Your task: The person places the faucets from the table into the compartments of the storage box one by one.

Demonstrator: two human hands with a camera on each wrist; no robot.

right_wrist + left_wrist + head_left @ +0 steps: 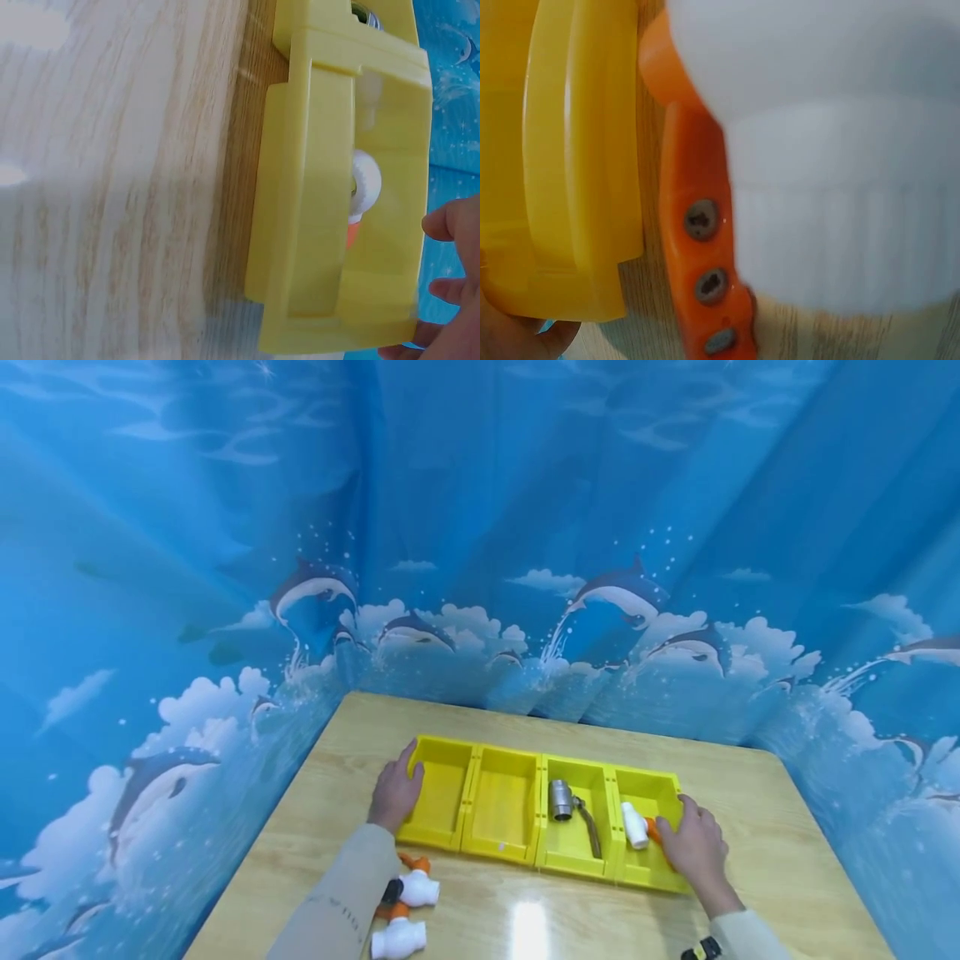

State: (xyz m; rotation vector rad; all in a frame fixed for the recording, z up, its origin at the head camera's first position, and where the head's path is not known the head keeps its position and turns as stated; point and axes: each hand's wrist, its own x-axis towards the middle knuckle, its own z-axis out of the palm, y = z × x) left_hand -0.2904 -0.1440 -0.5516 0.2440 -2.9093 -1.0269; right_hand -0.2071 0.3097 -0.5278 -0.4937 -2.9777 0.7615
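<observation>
Several yellow bins (504, 802) stand joined in a row on the table. My left hand (396, 789) grips the left end wall, thumb at the inner side. At the other end my right hand (697, 847) holds the right end wall, its thumb reaching over the rim of the rightmost bin (311, 210). That bin contains a white plastic ball valve (634, 825) with an orange handle, partly hidden by the hand. A metal ball valve (560, 800) with a lever lies in the bin beside it. The two left bins hold no valves.
Two white valves with orange handles, one nearer the bins (420, 889) and one nearer me (399, 937), lie on the wooden table (600, 918) by my left forearm. A blue dolphin-print curtain (480, 527) surrounds the table's back and sides.
</observation>
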